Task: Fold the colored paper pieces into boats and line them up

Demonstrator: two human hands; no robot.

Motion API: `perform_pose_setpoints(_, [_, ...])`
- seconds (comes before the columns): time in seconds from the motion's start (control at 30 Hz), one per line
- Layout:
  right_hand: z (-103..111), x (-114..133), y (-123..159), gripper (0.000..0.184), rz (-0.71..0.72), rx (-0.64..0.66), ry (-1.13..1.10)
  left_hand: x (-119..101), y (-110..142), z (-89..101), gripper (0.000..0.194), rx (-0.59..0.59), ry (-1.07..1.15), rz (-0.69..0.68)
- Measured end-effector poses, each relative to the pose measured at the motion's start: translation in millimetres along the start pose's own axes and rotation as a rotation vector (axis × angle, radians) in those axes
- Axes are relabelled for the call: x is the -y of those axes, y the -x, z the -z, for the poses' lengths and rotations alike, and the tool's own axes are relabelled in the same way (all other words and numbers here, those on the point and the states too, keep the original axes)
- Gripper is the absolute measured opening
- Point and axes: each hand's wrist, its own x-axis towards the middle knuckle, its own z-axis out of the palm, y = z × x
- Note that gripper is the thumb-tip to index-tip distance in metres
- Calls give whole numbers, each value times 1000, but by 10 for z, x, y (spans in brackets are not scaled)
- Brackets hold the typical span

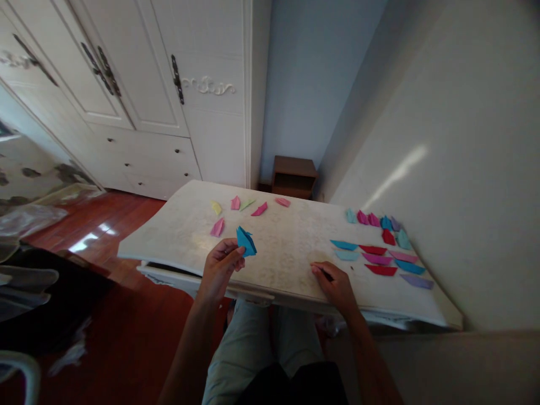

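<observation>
My left hand point(222, 264) pinches a blue origami figure point(246, 242) between thumb and fingers, raised over the left-centre part of the white table. Its exact folded shape is hard to make out. My right hand point(336, 284) rests near the table's front edge, fingers curled in, and no object shows in them. Beyond the left hand lie a pink folded paper point(217, 227), a yellow one point(216, 207), a green one point(247, 205) and a magenta one point(259, 209). To the right of my right hand, several flat paper boats are lined up, among them a red boat point(381, 270).
The white table point(291, 253) has a drawer front below its edge. More folded figures, including a red one point(388, 237), stand at its far right by the wall. A white wardrobe point(219, 129) and a brown nightstand point(294, 174) are behind it.
</observation>
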Motion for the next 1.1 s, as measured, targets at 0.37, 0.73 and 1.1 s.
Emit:
perform_pose_setpoints(0.37, [32, 28, 21, 27, 8, 12, -94, 327, 59, -474, 35, 56, -74, 190])
perform_pose_setpoints(0.73, [173, 89, 13, 31, -9, 62, -363, 943, 93, -1137, 41, 244, -229, 211])
perform_pose_setpoints(1.1, [130, 5, 1, 32, -243, -156, -654, 1107, 167, -1402, 37, 173, -99, 192])
